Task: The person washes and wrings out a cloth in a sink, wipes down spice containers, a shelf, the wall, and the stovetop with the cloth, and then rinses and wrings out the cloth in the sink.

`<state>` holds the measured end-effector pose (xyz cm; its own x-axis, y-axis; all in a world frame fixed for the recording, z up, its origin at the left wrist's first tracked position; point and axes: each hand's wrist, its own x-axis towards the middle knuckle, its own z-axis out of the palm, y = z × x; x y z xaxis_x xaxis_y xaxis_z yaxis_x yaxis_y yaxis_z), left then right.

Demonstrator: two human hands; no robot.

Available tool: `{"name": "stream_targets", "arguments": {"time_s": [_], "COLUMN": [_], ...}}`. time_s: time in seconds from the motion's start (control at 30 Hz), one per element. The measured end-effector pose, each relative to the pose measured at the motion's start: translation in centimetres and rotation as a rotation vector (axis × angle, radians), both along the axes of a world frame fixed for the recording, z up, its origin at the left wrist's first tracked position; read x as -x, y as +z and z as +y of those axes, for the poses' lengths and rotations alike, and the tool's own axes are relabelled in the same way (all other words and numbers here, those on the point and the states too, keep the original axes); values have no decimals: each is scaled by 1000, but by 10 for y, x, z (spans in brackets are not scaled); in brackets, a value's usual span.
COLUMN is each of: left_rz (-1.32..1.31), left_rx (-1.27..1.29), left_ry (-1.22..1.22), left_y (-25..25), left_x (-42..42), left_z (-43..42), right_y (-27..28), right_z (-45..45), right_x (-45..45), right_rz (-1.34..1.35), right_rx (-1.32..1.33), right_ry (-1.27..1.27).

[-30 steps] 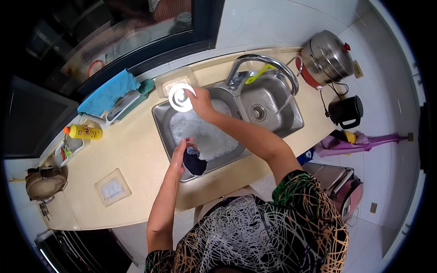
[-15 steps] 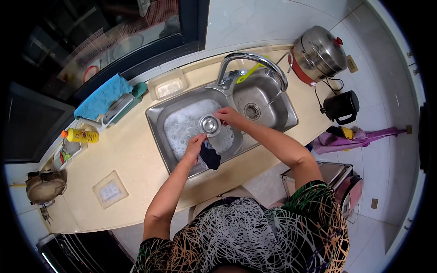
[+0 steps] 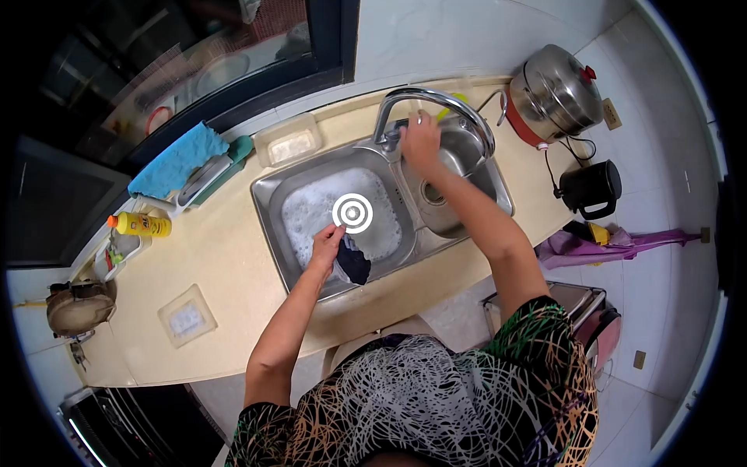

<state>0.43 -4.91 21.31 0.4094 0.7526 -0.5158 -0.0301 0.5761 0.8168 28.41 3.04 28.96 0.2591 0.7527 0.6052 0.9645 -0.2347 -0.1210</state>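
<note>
My left hand (image 3: 327, 247) pinches the edge of a small round metal dish (image 3: 352, 212) that shows bright concentric rings; its exact kind is unclear. A dark navy cloth (image 3: 355, 263) with a greyish part hangs from the same hand. Both are over the left basin (image 3: 272, 226), which holds foamy water (image 3: 311, 194). At the base of the curved chrome tap (image 3: 432, 92), my right hand (image 3: 422, 140) is closed at the tap lever, covering most of it. Behind that hand lies the right basin (image 3: 467, 148) with its drain, and a yellow-green utensil (image 3: 451, 105), partly hidden.
Along the back stands a shallow plastic tray (image 3: 289, 142), beside a rack with a blue cloth (image 3: 175, 159). A yellow bottle (image 3: 144, 225) and another tray (image 3: 187, 317) are on the left. A steel pot (image 3: 556, 89) and black kettle (image 3: 591, 189) occupy the right end.
My right hand has let go of the metal dish and moved up and right to the tap lever. The left hand keeps the dish and cloth, shifted slightly left.
</note>
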Motion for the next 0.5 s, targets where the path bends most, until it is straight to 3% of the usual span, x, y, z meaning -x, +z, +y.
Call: {"name": "stream_targets", "arguments": {"time_s": [0.03, 0.1, 0.2, 0.5], "left_rz": [-1, 2, 20, 11], "left_rx": [17, 34, 11, 22], "left_ry": [13, 25, -4, -18], "left_y": [2, 0, -8, 0], "left_x": [-2, -3, 0, 0], "left_z": [-2, -4, -8, -5], "right_y": [3, 6, 8, 1], "right_z": [6, 18, 23, 11], "right_x": [-9, -22, -24, -16], "right_rz": [4, -136, -86, 42], "right_rx": [1, 257, 468, 400], "right_ry": [-5, -28, -64, -143]}}
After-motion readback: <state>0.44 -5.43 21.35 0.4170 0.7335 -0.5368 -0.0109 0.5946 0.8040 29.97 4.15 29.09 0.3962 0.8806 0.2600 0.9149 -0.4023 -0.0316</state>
